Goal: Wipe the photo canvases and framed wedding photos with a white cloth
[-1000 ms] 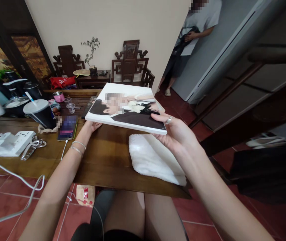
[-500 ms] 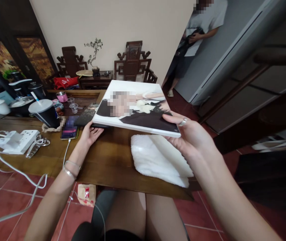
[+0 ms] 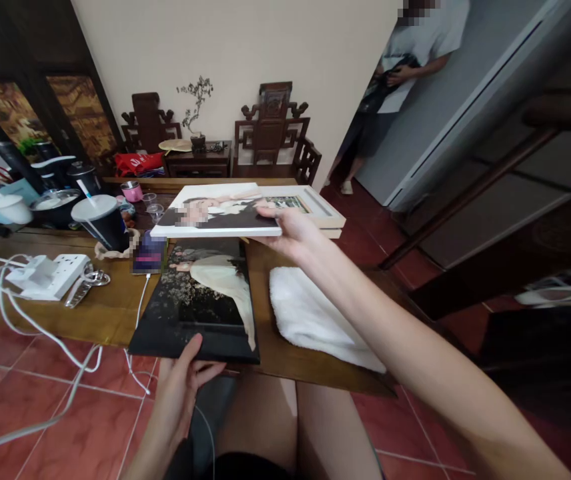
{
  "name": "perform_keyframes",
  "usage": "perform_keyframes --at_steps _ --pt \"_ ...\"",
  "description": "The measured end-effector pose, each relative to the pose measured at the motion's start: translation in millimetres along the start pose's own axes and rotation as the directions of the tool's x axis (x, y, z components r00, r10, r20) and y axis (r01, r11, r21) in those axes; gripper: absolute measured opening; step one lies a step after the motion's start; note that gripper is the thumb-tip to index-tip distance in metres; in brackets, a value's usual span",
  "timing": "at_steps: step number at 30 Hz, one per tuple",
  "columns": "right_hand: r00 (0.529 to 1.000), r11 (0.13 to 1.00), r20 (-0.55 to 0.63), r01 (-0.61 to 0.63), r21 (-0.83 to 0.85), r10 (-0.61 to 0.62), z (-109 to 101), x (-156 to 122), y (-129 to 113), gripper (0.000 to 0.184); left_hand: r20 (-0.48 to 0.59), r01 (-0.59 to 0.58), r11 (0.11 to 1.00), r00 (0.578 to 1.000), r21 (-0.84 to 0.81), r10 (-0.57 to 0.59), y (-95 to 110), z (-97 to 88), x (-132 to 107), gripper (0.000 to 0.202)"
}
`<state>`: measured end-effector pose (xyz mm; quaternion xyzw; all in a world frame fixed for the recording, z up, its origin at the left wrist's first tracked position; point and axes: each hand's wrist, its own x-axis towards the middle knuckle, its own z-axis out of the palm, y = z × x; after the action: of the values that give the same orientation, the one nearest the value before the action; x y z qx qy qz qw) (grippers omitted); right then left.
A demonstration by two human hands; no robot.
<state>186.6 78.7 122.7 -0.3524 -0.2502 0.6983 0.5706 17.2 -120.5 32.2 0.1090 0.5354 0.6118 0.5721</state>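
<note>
left hand (image 3: 183,387): fingers pinch the near edge of the dark photo panel (image 3: 178,317), at the worktop's (image 3: 288,371) near edge. right hand (image 3: 293,230): fingers grip the white photo panel (image 3: 235,219), above the worktop toward the far edge; a pale frame (image 3: 328,223) shows past its right end. clearance: bare strip between dark photo panel and white towel (image 3: 310,317), near right corner. obstructions: phone (image 3: 150,253) just beside; cup (image 3: 103,230), power strip (image 3: 63,277) farther left.

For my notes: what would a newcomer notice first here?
The glossy black rectangular photo panel, its near edge in the left hand, stands out at centre-left. Beyond it, the right hand holds a white-edged photo panel above the brown wooden table. A fluffy white cloth lies right of the black panel.
</note>
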Motion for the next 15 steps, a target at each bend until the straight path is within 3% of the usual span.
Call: perform_keyframes --at_steps 2,6,10,15 --pt "0.993 0.994 -0.045 -0.108 -0.002 0.108 12.2 16.4 11.3 0.021 -0.006 0.005 1.0 1.0 0.004 -0.005 -5.3 -7.5 -5.5 0.046" --pt "0.987 0.99 -0.083 -0.139 0.008 0.139 24.3 47.2 34.2 0.022 -0.032 0.008 1.0 0.999 0.018 -0.008 -14.1 -18.0 -11.1 0.049" --pt "0.977 0.986 -0.132 -0.162 0.03 0.165 22.8 75.0 54.8 0.017 -0.055 0.008 0.999 0.998 0.034 -0.006 -20.3 -22.2 -11.5 0.054" --pt "0.967 0.982 -0.18 -0.171 0.075 0.182 17.5 97.8 71.9 0.038 -0.07 0.043 0.999 0.997 0.014 -0.042 -27.5 -27.7 -6.2 0.061"
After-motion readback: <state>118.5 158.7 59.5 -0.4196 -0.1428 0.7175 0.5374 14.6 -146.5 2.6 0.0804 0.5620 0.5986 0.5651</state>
